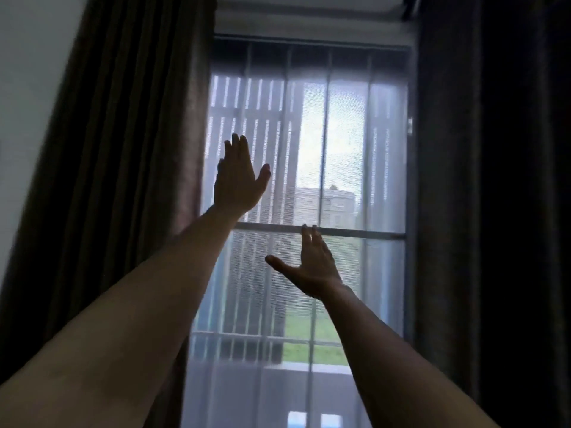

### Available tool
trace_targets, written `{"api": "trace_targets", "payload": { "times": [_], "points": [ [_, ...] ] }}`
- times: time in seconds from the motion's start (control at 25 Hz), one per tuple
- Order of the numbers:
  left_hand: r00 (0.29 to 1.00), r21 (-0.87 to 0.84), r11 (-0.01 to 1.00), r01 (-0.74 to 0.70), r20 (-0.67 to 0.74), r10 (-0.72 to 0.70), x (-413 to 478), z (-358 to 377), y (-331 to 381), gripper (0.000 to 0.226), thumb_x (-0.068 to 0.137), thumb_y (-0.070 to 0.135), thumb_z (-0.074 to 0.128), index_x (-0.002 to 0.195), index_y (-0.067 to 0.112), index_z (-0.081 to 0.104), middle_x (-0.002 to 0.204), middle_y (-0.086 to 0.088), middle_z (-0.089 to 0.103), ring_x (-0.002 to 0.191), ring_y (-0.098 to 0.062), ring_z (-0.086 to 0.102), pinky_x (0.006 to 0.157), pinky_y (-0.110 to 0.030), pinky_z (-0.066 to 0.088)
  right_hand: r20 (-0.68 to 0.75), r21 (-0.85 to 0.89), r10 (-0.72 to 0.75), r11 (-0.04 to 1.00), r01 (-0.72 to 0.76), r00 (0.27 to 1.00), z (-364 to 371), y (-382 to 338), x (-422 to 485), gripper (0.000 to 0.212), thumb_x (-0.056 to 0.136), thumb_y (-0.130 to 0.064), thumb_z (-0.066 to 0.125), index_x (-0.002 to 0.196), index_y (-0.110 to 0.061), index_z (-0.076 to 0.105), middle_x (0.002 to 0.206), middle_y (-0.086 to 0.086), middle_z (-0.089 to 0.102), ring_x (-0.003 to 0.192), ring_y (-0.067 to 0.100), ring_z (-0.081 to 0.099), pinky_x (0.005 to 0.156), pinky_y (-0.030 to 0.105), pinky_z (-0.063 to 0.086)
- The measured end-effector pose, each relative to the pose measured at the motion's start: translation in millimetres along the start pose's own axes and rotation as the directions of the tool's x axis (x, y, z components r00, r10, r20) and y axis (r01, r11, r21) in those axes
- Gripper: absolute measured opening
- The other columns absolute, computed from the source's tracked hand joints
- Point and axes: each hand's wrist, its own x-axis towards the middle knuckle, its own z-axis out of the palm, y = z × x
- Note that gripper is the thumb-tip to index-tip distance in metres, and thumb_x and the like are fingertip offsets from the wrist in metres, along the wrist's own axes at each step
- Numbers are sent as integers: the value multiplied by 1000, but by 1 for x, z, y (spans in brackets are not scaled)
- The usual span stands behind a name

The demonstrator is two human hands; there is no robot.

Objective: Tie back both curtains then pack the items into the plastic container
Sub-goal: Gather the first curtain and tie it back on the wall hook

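Note:
Two dark curtains hang at the sides of a tall window. The left curtain [129, 168] falls in brown folds and the right curtain [469, 196] is almost black. Both are pulled apart, leaving the sheer white curtain [346, 143] over the glass. My left hand [238, 180] is raised flat with fingers up, right beside the inner edge of the left curtain, holding nothing. Lower down, my right hand [312, 267] is open with the thumb spread, in front of the sheer, well away from the right curtain. No tie-back, container or items are in view.
A white wall [27, 88] borders the left curtain. Behind the sheer, the window frame has a horizontal bar [355, 232] at mid height. Something pale blue [315, 420] shows at the bottom edge.

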Motion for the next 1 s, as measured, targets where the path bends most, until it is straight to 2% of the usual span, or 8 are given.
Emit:
{"api": "trace_targets", "payload": {
  "times": [0.24,0.4,0.56,0.68,0.88,1.0],
  "points": [
    [984,-173,980,-99,132,123,-26,94,115,70,98,40,36,149,6,3,159,-12,0,147,-26,1,118,-42,12,-244,-219,161,951,-216,956,-74,111,-48,107,76,-77,42,150,-13,-3,158,13,-7,146,25,-5,118,39,1],
    [950,-267,945,-189,196,245,-27,159,172,71,97,41,38,149,4,7,158,-13,3,147,-26,2,117,-42,16,-422,-325,191,881,-345,886,-106,175,-55,105,77,-75,45,150,-12,2,158,13,-4,146,26,-5,117,40,0],
    [935,-483,861,-158,208,288,-15,213,221,71,96,41,40,150,7,8,159,-10,3,147,-23,2,119,-43,17,-567,-420,192,770,-481,801,-127,224,-49,103,78,-72,46,149,-10,4,158,13,9,146,27,3,118,43,2],
    [917,-612,779,-134,222,332,-7,248,260,73,96,44,41,150,10,5,159,-9,2,147,-22,3,118,-40,16,-638,-433,229,683,-588,736,-138,255,-42,106,77,-72,48,148,-7,2,156,13,16,146,28,9,118,43,3],
    [857,-669,725,-167,264,441,-8,291,311,90,87,64,41,150,17,-2,160,-8,-2,147,-26,2,114,-46,20,-699,-391,276,624,-676,659,-155,292,-44,104,82,-62,52,148,-6,-6,158,14,1,146,26,-3,118,42,-4],
    [854,-665,732,-148,288,434,-6,311,339,97,85,60,50,149,14,-7,159,-11,-1,146,-29,4,115,-48,23,-735,-339,295,620,-708,610,-165,313,-43,106,82,-60,54,147,-6,-9,158,14,-5,146,26,-8,117,41,-6]
  ]
}}
